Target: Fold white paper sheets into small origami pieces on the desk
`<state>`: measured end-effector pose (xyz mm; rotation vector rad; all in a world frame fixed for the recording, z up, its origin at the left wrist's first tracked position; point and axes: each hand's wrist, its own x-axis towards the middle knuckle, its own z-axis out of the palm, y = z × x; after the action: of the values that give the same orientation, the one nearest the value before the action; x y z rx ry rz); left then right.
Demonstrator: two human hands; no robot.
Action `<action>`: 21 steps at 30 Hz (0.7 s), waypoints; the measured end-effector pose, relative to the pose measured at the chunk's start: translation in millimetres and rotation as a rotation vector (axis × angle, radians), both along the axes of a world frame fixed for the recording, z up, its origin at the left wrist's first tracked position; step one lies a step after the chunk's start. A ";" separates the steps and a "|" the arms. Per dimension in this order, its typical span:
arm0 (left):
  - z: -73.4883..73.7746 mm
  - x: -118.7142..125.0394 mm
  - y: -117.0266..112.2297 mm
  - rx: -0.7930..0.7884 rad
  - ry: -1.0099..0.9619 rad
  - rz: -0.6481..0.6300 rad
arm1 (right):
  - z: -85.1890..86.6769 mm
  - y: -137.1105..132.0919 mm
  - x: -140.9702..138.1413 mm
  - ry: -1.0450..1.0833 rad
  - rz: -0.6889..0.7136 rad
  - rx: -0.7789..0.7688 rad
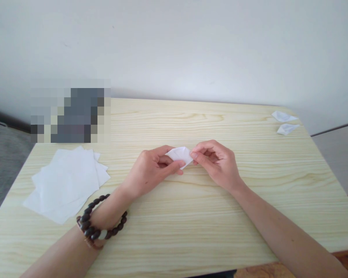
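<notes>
A small piece of folded white paper [180, 154] is held up between my two hands above the middle of the table. My left hand [158, 168] grips its left side, the thumb lying across the front and the fingers behind. At its right corner, the thumb and forefinger of my right hand [216, 162] pinch the edge. Crease lines show on the paper's face. My fingers cover part of both its ends. A dark beaded bracelet [88, 222] circles my left wrist.
Loose white paper sheets [66, 181] lie in a fanned stack at the left. Two folded white paper pieces [283, 116] rest near the far right corner of the wood-grain table [191, 224]. A blurred dark object [78, 116] is at the back left. A pale wall [191, 46] stands behind.
</notes>
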<state>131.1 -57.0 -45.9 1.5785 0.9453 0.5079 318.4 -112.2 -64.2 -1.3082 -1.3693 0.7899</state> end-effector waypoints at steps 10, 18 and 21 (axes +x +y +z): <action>-16.9 -12.6 14.6 0.879 0.254 -0.071 | 1.0 -0.1 3.8 -0.287 0.007 -0.020; -15.5 -12.4 14.9 1.009 0.191 -0.237 | 1.1 1.4 6.2 -0.355 0.039 -0.068; -13.7 -12.2 15.3 1.028 0.177 -0.256 | 3.5 1.0 6.9 -0.344 0.040 -0.079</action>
<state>118.9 -41.7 -59.5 2.6602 0.5934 0.7351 325.4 -111.2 -60.8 -1.5339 -1.6518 0.6717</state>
